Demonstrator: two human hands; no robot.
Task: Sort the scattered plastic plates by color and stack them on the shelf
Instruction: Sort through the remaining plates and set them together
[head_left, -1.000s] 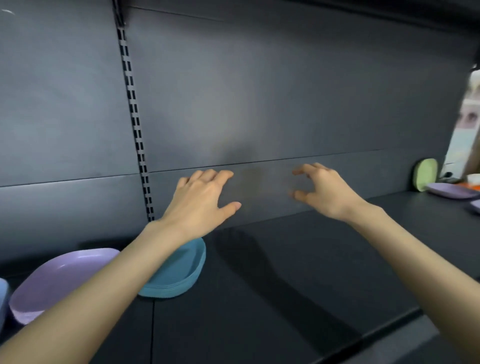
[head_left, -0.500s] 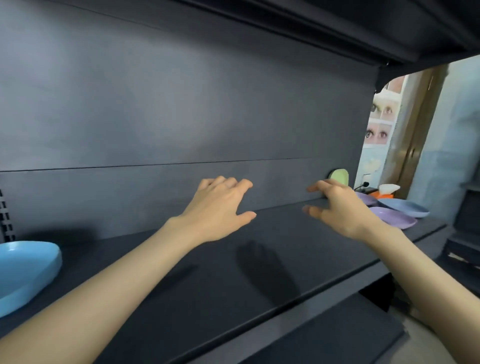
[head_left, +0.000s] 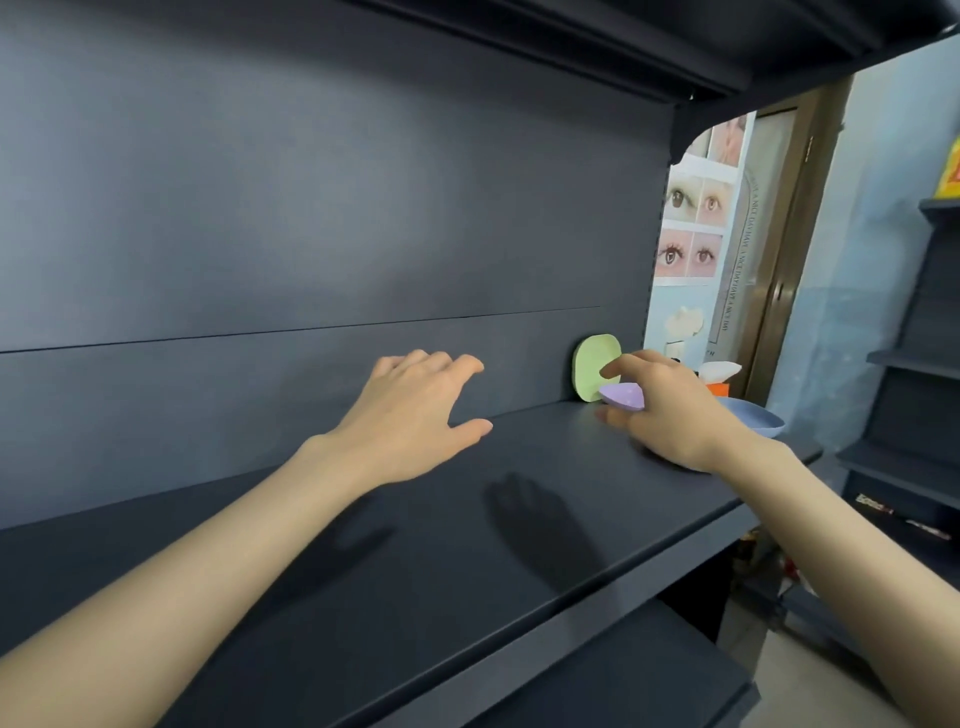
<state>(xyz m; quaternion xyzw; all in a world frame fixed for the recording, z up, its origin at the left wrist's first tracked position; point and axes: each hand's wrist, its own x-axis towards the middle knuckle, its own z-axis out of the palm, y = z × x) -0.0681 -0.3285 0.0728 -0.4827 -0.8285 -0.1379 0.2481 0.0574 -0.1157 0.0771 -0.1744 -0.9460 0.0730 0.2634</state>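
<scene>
A dark shelf board (head_left: 441, 551) runs off to the right. At its far right end a green plate (head_left: 589, 376) leans upright against the back panel. A purple plate (head_left: 623, 397) shows between the index finger and thumb of my right hand (head_left: 670, 415); the fingers are spread around its near edge, and I cannot tell whether they touch it. Just behind that hand lies a blue plate (head_left: 763, 418). My left hand (head_left: 415, 410) hovers flat above the middle of the shelf, fingers straight, holding nothing.
An orange and white object (head_left: 719, 376) sits behind the plates at the shelf's end. A lower shelf (head_left: 623, 675) juts out below, and another board (head_left: 571, 47) hangs overhead. A second dark shelving unit (head_left: 914, 415) stands at the right, beside a poster (head_left: 691, 228).
My view swung right, so the blue and purple plates at the left left the frame. Both hands travelled right along the shelf, and the right hand reached the purple plate.
</scene>
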